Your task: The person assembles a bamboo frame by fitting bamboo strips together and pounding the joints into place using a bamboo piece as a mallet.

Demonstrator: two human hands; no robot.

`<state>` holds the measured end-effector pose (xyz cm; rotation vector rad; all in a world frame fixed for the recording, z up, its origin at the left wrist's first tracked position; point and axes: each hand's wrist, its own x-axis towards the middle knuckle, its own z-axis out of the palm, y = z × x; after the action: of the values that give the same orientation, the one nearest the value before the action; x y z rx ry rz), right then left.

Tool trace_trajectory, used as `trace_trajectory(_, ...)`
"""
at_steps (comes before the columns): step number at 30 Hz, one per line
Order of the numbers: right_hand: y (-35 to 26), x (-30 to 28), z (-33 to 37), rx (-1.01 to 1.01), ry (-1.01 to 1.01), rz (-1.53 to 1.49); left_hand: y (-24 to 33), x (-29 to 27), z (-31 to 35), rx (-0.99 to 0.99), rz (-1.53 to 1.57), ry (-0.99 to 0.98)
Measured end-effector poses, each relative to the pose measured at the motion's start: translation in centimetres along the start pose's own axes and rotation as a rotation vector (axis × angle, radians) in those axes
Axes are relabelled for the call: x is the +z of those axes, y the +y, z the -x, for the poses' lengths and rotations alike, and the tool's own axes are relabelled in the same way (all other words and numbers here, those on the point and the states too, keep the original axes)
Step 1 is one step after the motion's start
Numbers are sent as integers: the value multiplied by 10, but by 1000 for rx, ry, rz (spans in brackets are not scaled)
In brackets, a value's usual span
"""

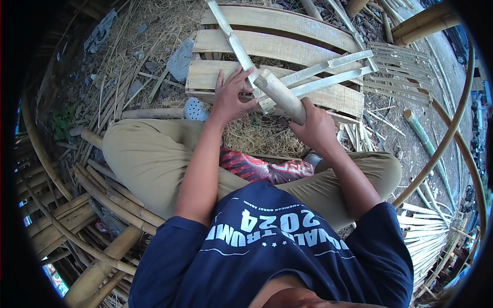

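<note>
I sit cross-legged before a low slatted wooden platform point(226, 41). My right hand point(316, 126) is closed around the near end of a short, thick, pale round stick point(282, 95), whose far end lies over crossed bamboo strips. My left hand point(231, 97) is at the near part of a long split bamboo strip point(231, 38), its thumb and fingertips against the strip beside the stick's far end. Two more bamboo strips, an upper one point(328, 64) and a lower one point(334, 82), fan out to the right across the slats. The stick hides part of where the strips meet.
A panel of thin slats point(400, 72) lies right of the platform. Bamboo poles point(118, 195) crowd the left side, and a green bamboo pole point(429, 138) lies on the right. Curved poles point(447, 143) rise beyond my right knee. Dry straw point(251, 136) and a perforated light-blue shoe point(195, 109) are near my legs.
</note>
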<state>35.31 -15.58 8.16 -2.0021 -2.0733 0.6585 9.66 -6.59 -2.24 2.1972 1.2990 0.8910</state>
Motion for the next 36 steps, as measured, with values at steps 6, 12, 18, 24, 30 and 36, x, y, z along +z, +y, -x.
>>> trace_trajectory(6, 5, 9, 3, -7, -28, -18, 3, -1, -2, -18, -11, -7)
trace_trajectory(12, 6, 7, 1, -11, 4, -58, 2, 0, 0, -20, -3, -4)
trace_trajectory(18, -4, 0, 8, -7, 301, -207, 0, -1, 2, -13, -1, -10)
trace_trajectory(24, 3, -3, 1, -12, 110, -27, 0, 1, 0, 6, -8, -4)
trace_trajectory(30, 5, 3, 5, 0, -33, 38, 2, 1, 1, -5, 5, 10)
trace_trajectory(36, 4, 2, 5, -24, -8, 29, 1, 1, -1, 9, -16, 11)
